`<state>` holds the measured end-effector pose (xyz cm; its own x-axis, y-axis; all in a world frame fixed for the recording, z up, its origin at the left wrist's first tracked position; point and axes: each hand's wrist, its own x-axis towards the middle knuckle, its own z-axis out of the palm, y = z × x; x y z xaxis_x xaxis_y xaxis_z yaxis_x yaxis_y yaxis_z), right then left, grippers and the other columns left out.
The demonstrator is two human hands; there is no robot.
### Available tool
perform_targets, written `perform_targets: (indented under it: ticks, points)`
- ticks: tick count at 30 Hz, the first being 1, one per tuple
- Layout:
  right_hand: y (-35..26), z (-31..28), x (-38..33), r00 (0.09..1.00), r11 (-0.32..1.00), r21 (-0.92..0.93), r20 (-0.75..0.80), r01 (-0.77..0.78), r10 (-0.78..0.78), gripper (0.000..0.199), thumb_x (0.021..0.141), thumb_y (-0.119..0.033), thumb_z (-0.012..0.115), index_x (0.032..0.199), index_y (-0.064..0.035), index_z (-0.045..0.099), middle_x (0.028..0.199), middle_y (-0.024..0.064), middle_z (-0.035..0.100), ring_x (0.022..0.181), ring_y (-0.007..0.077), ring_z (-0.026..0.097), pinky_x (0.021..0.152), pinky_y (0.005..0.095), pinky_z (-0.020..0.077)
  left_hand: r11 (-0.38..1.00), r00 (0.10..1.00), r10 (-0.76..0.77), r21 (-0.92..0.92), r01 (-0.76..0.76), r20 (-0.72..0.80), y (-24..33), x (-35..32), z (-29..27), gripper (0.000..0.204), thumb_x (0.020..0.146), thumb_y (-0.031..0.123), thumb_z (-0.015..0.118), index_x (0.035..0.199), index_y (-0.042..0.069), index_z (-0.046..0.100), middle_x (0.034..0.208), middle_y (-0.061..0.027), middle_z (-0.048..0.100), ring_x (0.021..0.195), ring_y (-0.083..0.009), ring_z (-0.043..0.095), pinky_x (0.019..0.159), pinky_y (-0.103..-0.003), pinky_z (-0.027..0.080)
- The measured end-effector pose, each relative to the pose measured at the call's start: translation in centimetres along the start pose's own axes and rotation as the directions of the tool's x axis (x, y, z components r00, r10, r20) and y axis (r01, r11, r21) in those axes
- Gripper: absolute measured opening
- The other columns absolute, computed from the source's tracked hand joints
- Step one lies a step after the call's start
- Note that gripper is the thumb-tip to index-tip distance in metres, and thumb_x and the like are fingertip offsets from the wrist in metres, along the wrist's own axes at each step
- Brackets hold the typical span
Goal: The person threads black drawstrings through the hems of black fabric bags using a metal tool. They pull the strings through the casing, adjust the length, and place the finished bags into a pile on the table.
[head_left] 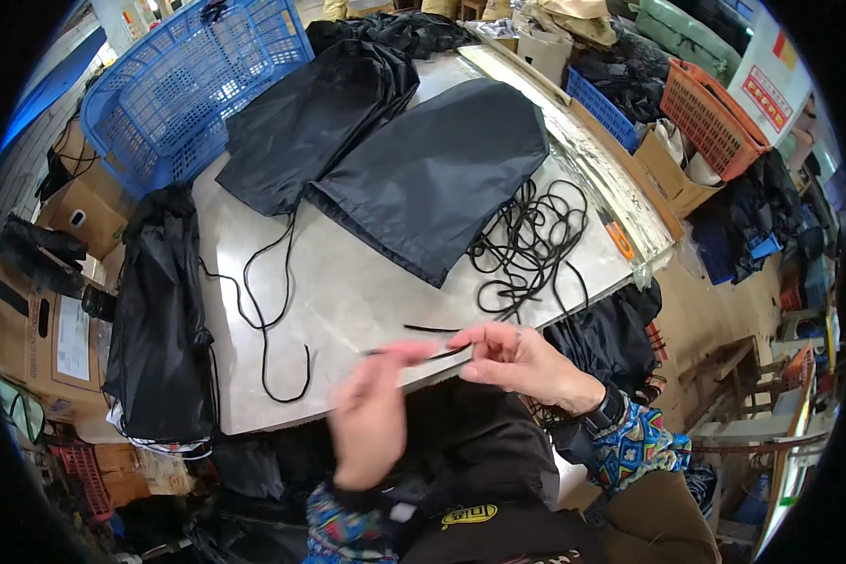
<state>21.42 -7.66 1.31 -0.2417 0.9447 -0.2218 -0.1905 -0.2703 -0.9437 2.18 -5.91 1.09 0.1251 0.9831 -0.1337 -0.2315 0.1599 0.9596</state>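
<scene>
1 head-worn fisheye view, looking steeply down, close over table (348,291), edges bent

Thin black cord (432,354), short & near-straight, pinched at both ends btwn left hand (371,418) and right hand (517,362), stretched level just above table edge.

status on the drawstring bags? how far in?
Looks done: one black bag lies flat with a cord trailing from its mouth. In hand: left hand and right hand hold a short black cord piece between the fingers; the left is motion-blurred. Likely left: the second bag, no cord visible from it, and the tangle of loose cords beside it.
</scene>
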Motion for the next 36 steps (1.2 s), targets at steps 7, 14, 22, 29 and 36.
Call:
perform_targets:
  ticks: [7, 14, 22, 29, 36]
  points:
    - [2.3, -0.6, -1.2, 0.982, 0.978, 0.133, -0.127, 0.158, -0.141, 0.019, 0.096, -0.016, 0.054, 0.108, -0.0029, 0.061, 0.076, -0.0032, 0.049, 0.064, 0.0038, 0.041, 0.057, 0.0187, 0.0355, 0.643, 0.19, 0.701, -0.724, 0.249, 0.688, 10.4, -2.2, -9.1, 0.016, 0.088, 0.013, 0.057, 0.099, 0.003, 0.057, 0.085, -0.0117, 0.058, 0.061, -0.0211, 0.058, 0.051, -0.033, 0.049]
    - [0.3, 2.2, -1.8, 0.986, 0.835, -0.536, -0.028, 0.125, -0.166, 0.019, 0.094, -0.014, 0.055, 0.104, -0.0011, 0.065, 0.062, 0.0048, 0.056, 0.058, 0.0067, 0.052, 0.055, 0.0233, 0.0437, 0.952, 0.927, -0.236, -0.122, 0.281, 0.292, -0.6, -1.9, -1.9, 0.022, 0.094, 0.011, 0.054, 0.107, -0.005, 0.061, 0.086, -0.0038, 0.062, 0.058, -0.0039, 0.045, 0.05, -0.017, 0.033]
    - [1.1, 2.7, -2.3, 0.997, 0.853, -0.516, 0.034, 0.078, -0.07, 0.021, 0.097, -0.017, 0.05, 0.104, -0.0021, 0.063, 0.061, 0.0024, 0.054, 0.056, 0.0069, 0.051, 0.052, 0.024, 0.0421, 0.995, 0.988, -0.096, 0.035, 0.092, 0.122, -2.1, -2.3, -2.0, 0.018, 0.091, 0.006, 0.06, 0.105, -0.003, 0.065, 0.08, 0.0013, 0.059, 0.065, -0.0024, 0.047, 0.055, -0.017, 0.036]
    - [0.0, 2.2, -2.2, 0.932, 0.943, -0.18, 0.185, -0.28, 0.312, 0.028, 0.1, -0.026, 0.045, 0.105, -0.0041, 0.062, 0.062, -0.0042, 0.05, 0.056, 0.0017, 0.039, 0.05, 0.0179, 0.0293, 0.937, 0.973, 0.144, 0.292, -0.193, 0.183, -2.4, -2.0, -2.4, 0.013, 0.086, 0.004, 0.063, 0.096, -0.003, 0.066, 0.078, -0.0055, 0.061, 0.064, -0.0063, 0.051, 0.057, -0.021, 0.04]
    - [0.2, 1.4, -2.1, 0.859, 0.892, 0.043, 0.293, -0.451, 0.42, 0.027, 0.1, -0.027, 0.045, 0.101, -0.0047, 0.061, 0.06, -0.0025, 0.049, 0.044, 0.0011, 0.029, 0.039, 0.0181, 0.019, 0.836, 0.92, 0.289, 0.398, -0.377, 0.265, -1.8, -1.8, -1.9, 0.014, 0.084, 0.002, 0.063, 0.097, -0.003, 0.066, 0.078, -0.0078, 0.061, 0.06, -0.0092, 0.052, 0.054, -0.022, 0.041]
